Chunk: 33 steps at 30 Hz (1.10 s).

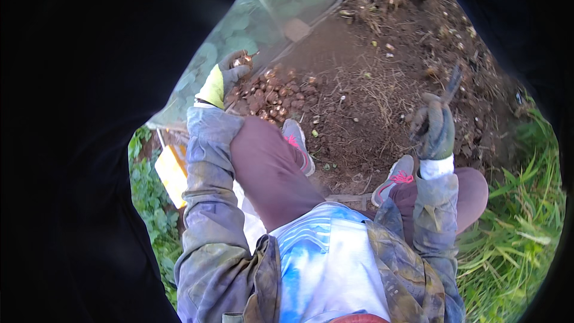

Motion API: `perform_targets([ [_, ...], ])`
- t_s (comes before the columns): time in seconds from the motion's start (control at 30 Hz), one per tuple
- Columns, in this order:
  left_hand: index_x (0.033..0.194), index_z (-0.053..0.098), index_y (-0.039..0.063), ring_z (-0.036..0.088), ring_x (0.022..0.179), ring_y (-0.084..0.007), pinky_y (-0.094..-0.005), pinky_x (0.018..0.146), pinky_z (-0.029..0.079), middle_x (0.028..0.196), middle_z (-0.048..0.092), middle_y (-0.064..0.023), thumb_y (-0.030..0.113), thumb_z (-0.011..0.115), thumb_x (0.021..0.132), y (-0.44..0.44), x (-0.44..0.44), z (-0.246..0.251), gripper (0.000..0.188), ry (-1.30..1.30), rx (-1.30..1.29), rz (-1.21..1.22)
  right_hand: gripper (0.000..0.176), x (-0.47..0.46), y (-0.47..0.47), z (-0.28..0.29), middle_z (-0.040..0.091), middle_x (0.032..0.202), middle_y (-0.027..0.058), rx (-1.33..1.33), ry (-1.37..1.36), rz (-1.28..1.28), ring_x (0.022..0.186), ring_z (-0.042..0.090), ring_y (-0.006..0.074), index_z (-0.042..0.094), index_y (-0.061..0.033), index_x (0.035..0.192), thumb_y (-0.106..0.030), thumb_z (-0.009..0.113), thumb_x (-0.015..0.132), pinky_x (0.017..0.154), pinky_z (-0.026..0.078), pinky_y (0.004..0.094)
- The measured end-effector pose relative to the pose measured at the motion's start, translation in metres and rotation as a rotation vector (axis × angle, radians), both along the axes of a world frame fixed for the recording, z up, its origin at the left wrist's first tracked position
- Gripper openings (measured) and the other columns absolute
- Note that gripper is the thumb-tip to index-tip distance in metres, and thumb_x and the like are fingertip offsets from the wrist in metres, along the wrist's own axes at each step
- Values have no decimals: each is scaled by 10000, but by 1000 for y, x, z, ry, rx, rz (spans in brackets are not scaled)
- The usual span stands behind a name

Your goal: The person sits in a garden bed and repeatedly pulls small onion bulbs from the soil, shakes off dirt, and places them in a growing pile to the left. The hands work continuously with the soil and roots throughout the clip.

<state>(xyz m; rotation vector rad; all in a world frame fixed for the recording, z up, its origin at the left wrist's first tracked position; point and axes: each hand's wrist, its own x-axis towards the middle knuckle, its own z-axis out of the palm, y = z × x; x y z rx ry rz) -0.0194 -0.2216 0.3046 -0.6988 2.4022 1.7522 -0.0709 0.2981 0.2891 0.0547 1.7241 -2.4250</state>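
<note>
In my gloved left hand [229, 74] is a root-crop corm [242, 60], brown with pale cut patches, gripped between thumb and fingers. Just below and right of that hand lies a heap of similar corms [273, 94] on the soil. My right hand [434, 128], in a dirty dark glove, is closed around a knife [454, 81]. The dark, soil-stained blade points up and away from me, and the fist hides the handle. Bare soil with dry roots lies below the blade.
Translucent plastic sheeting [264, 13] with leafy plants behind it borders the left. Trimmed roots [381, 85] and pale scraps litter the soil [341, 148]. Grass [515, 233] grows at the right. A yellow object [171, 175] is beside my left arm. My shoes [298, 143] rest on the soil.
</note>
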Motion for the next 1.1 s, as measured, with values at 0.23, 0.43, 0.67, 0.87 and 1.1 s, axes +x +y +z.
perform_targets([
  [0.23, 1276, 605, 189, 697, 752, -216, -377, 628, 582, 976, 702, -63, 275, 779, 843, -102, 190, -174, 474, -467, 118, 596, 410, -1, 21, -46, 533, 682, -5, 266, -140, 74, 540, 515, 106, 575, -24, 1265, -372, 580, 1048, 477, 415, 253],
  [0.43, 1407, 500, 177, 729, 847, -292, -411, 653, 592, 1204, 682, -90, 277, 727, 903, -108, 272, -230, 561, -403, 357, 918, 318, -3, 22, -86, 545, 678, -24, 377, -201, 120, 512, 500, 90, 599, -52, 1256, -297, 593, 1053, 473, 415, 234],
  [0.67, 1504, 464, 201, 694, 994, -242, -408, 817, 534, 1235, 665, -71, 248, 658, 939, -156, 210, -183, 600, -200, 136, 893, 210, -10, 5, -99, 596, 778, -60, 194, -218, 189, 562, 458, 16, 616, -52, 1218, -177, 600, 1050, 488, 346, 189],
  [0.87, 1507, 494, 168, 641, 969, -182, -343, 856, 497, 1228, 648, -29, 298, 660, 944, -128, 27, -82, 601, -257, -148, 272, 279, -5, 1, -70, 676, 1077, 86, 181, -135, 68, 658, 561, 64, 590, -11, 1263, -168, 615, 1033, 556, 439, 214],
  [1.1, 1454, 556, 161, 637, 1065, -165, -330, 938, 516, 1189, 700, -89, 184, 656, 925, 71, -142, -141, 538, -262, -424, -750, 361, -8, 1, -43, 669, 980, 98, 140, -132, -80, 685, 607, 118, 547, 27, 1300, -197, 621, 1027, 605, 482, 246],
])
